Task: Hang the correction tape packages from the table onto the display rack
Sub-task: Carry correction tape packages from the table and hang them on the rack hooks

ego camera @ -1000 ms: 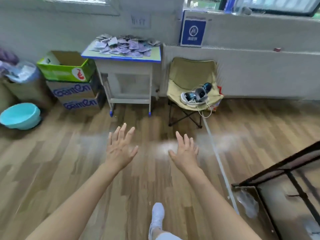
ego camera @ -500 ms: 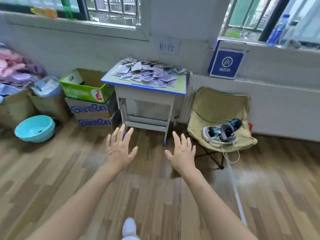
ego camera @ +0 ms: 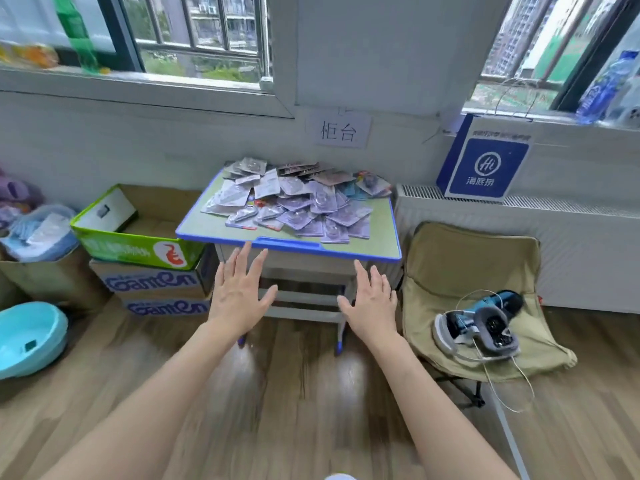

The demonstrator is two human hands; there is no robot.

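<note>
A heap of correction tape packages [ego camera: 298, 202], mostly purple and grey blister cards, covers a small desk [ego camera: 377, 237] with a green top and blue rim against the wall. My left hand [ego camera: 239, 294] is held out flat below the desk's front edge, fingers straight and spread, holding nothing. My right hand [ego camera: 372, 303] is stretched out the same way to the right of it, also empty. Both hands are short of the packages. No display rack is in view.
Stacked cardboard boxes [ego camera: 152, 258] stand left of the desk, with a teal basin [ego camera: 31, 337] on the floor further left. A folding camp chair [ego camera: 478, 306] holding a headset [ego camera: 481, 327] and cable stands right of the desk. A radiator [ego camera: 571, 237] runs along the wall.
The view has moved toward the desk and tilted up; the desk and packages are now larger and nearer. Both hands stay open and outstretched in front of me.
</note>
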